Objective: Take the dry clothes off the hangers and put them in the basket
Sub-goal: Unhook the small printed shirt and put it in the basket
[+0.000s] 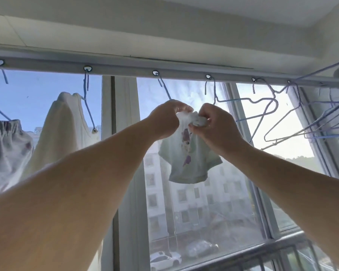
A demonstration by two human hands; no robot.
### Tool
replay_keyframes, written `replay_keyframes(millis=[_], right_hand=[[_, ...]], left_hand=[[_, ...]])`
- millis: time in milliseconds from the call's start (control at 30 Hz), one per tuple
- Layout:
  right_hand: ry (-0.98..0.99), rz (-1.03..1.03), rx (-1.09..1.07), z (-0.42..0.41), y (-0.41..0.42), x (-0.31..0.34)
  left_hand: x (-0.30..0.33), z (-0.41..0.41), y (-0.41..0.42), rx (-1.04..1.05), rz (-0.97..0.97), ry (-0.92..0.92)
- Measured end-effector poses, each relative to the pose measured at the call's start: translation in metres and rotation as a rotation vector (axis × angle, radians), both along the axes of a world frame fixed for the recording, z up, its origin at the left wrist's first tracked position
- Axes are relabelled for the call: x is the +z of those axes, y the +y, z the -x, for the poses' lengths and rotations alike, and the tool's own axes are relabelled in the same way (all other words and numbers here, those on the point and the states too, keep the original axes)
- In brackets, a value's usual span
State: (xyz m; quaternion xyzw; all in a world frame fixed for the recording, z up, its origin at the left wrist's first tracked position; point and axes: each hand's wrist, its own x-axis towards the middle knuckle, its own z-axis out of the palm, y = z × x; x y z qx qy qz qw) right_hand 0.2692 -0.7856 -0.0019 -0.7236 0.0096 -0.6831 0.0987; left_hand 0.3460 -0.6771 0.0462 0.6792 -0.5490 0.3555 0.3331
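Both forearms are raised toward the rail (125, 65). A small pale printed shirt (186, 161) is bunched at its top, pinched by the left hand (164, 122) and gripped by the curled fingers (201, 116) of the right hand (217, 130), under a blue hanger (164, 89) hooked on the rail. Cream clothes (61, 132) are hung at left.

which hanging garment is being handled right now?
The small pale green printed top in the middle: left hand and right hand both grip its bunched neck. The cream top and the patterned shorts, further left, hang untouched.
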Motion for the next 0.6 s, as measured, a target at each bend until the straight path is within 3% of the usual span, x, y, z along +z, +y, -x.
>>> replay_keyframes(millis=[133,233,600], right_hand=[[-0.168,0.258,-0.117,0.001,-0.001,-0.008],[-0.209,0.306,-0.149,0.006,0.000,-0.009],[0.076,0.318,-0.224,0.028,-0.006,-0.021]], left_hand=[[0.000,0.008,-0.001,-0.018,0.002,-0.029],[0.002,0.015,0.000,-0.007,-0.014,-0.050],[-0.003,0.023,0.001,-0.093,0.029,0.000]])
